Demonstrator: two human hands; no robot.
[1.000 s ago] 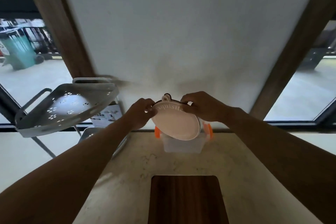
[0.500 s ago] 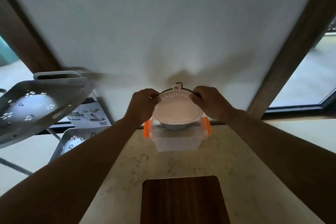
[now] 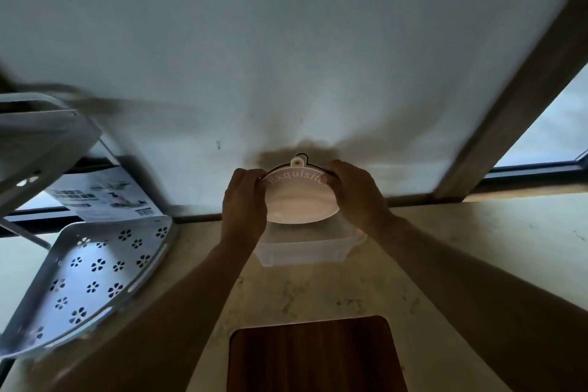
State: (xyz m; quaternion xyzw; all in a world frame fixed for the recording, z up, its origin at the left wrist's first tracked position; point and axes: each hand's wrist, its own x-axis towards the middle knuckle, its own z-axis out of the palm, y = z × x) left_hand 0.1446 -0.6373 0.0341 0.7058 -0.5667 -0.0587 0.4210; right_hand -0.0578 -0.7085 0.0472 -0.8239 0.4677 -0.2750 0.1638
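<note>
grip matters most: left hand (image 3: 243, 200) and right hand (image 3: 358, 197) curl their fingers (image 3: 254, 176) round opposite sides of the round bowl (image 3: 300, 204), held over the clear container (image 3: 302, 251) at the back of the bench (image 3: 477, 264). lower it level and centred; contact underneath is hard to judge.

We see a dark wooden board (image 3: 315, 356) lying on the pale marbled worktop (image 3: 477, 248). At our left stands a grey corner rack (image 3: 95, 277) with flower-shaped holes, and a printed carton (image 3: 105, 197) leans behind it against the wall (image 3: 286, 41).
</note>
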